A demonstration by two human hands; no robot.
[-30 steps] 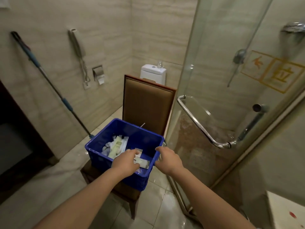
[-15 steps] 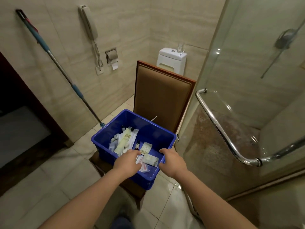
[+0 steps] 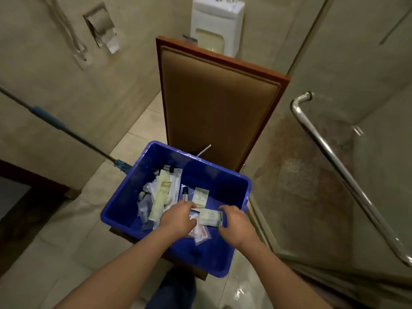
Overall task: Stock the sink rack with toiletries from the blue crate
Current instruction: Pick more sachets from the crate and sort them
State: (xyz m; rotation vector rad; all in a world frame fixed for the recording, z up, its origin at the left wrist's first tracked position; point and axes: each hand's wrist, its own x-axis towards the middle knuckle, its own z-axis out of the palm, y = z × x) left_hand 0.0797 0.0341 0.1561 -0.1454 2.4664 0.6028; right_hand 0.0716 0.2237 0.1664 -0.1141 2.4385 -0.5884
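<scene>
As I look down past both forearms, my left hand (image 3: 178,219) and right hand (image 3: 236,226) are inside the near end of the blue crate (image 3: 214,181), backs up and fingers curled downward. The left one covers the lower end of a heap of packets, and I cannot tell whether it grips any of them. The right one has fingers and thumb curved about the right end of a pale sachet (image 3: 210,217) that lies between the two hands; whether it pinches the sachet or only hovers at it, I cannot tell. Just below that sachet lie clear packets with red print (image 3: 199,234). Further in are a small cream sachet (image 3: 200,197), a long cream packet (image 3: 161,197) and a jumble of white wrapped items on the crate's left side. The crate stands on the seat of a chair, whose padded brown back (image 3: 218,103) rises behind it. A mop handle (image 3: 55,123) slants down from the left to the floor beside the crate. On the right is a glass shower door with a chrome bar (image 3: 334,157). Beyond the chair stands a white toilet (image 3: 217,25), with a paper holder (image 3: 100,27) on the left wall.
</scene>
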